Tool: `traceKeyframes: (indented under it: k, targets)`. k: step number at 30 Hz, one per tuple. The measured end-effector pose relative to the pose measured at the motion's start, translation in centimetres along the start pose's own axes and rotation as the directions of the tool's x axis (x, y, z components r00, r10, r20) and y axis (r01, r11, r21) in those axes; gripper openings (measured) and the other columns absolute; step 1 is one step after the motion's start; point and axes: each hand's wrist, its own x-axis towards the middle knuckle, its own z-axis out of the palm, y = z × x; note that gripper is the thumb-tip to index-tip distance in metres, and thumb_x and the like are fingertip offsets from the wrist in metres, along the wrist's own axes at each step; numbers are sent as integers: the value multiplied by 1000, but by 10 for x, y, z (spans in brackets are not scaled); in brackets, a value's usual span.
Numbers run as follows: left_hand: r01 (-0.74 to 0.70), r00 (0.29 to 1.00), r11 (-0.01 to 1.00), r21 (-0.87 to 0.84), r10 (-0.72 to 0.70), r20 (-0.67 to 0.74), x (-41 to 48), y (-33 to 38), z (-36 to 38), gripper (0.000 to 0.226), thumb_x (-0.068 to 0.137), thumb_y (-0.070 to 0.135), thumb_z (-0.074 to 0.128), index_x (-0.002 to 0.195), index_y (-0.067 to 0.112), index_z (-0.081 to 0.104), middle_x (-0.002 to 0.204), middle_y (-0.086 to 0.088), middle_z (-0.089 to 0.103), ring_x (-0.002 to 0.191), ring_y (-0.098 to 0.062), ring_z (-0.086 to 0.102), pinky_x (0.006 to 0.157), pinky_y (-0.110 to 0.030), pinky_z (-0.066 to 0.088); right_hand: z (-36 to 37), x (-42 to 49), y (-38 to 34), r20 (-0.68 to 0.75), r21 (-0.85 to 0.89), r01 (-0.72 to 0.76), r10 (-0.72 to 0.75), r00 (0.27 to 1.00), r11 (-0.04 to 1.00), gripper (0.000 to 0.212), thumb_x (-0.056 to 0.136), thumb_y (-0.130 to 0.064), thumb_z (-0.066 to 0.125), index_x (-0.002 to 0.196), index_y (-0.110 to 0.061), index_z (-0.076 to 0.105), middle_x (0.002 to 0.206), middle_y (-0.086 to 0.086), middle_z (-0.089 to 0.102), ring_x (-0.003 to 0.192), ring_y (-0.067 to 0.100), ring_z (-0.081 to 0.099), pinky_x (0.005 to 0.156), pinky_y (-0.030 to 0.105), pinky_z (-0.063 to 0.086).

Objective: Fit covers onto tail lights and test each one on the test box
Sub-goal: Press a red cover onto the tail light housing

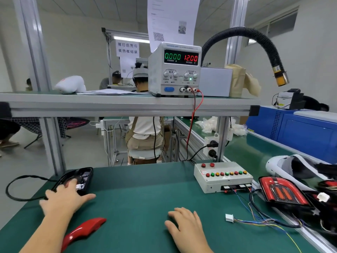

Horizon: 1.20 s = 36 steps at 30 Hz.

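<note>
The worktop (138, 198) is dark green. A glossy red cover (82, 230) lies near its front left corner, and a black tail light housing (74, 179) with a small white part inside sits at the left edge. Toward the right edge the test box (224, 181) is off-white with red, green and amber buttons, the tail light (284, 192) beside it has a bright red lens in a black frame, and the loose connector (229, 217) is white with blue and yellow wires, perhaps other shades lost in the blur. On the grey shelf (127, 105) the power supply (175, 70) is pale grey, with green digits left, red digits right and a red lead (191, 128) hanging from it.
</note>
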Motion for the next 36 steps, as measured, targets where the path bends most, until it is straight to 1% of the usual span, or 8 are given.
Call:
traceKeyframes:
  k: [6,13,16,21,24,27,32,36]
  targets:
    - [-51,999,999,5,51,-5,0,4,-3,49,82,54,58,125,33,48,128,-5,53,119,-29,44,101,-50,38,-1,-1,-2,7,-4,1,-1,1000,1000,39,97,-51,37,134,-40,44,150,-19,30,143,0,13,119,35,-5]
    - [-271,962,925,-268,269,-42,-19,41,-1,46,80,48,62,119,27,55,104,-8,64,96,-27,59,74,-31,46,-3,-4,-4,2,29,2,-2,1000,1000,39,99,-49,37,135,-38,45,149,-18,32,143,2,16,120,34,-3]
    - [-379,914,859,-345,405,5,-39,67,-6,41,78,49,65,114,30,56,103,-1,65,89,-20,59,69,-28,43,-8,-3,-4,-14,179,-10,12,1000,984,37,99,-40,44,134,-30,48,143,-14,42,135,2,32,118,27,11]
    - [-497,780,716,-490,616,109,-89,104,-9,40,72,51,66,110,39,57,97,10,64,83,-9,60,70,-26,50,-34,3,2,4,746,-187,276,961,639,42,99,-26,52,139,-14,46,134,-1,53,113,13,55,95,23,37]
    - [-561,690,631,-536,714,119,-117,112,-2,46,66,54,63,110,40,59,107,16,61,91,-4,59,79,-23,51,-50,8,13,112,871,-279,390,914,404,57,97,-40,52,145,-18,34,131,2,48,103,21,58,81,34,54]
    - [-629,601,547,-553,793,101,-138,115,6,59,65,56,63,121,41,56,116,27,50,105,6,48,84,-6,35,-63,10,26,220,896,-357,437,872,263,60,89,-56,55,136,-23,38,128,8,50,96,26,63,64,41,60]
    - [-669,473,443,-598,873,117,-161,106,12,64,68,51,66,129,41,51,124,34,37,116,29,20,96,2,19,-74,15,35,295,845,-456,466,834,281,48,84,-58,62,107,-16,56,105,13,64,92,30,66,59,43,59]
    - [-561,459,479,-675,859,228,-162,93,9,65,63,48,73,124,51,51,137,34,28,134,18,3,108,-16,12,-70,11,37,342,766,-504,411,845,398,35,86,-43,68,104,-12,66,101,13,68,88,26,67,57,32,57]
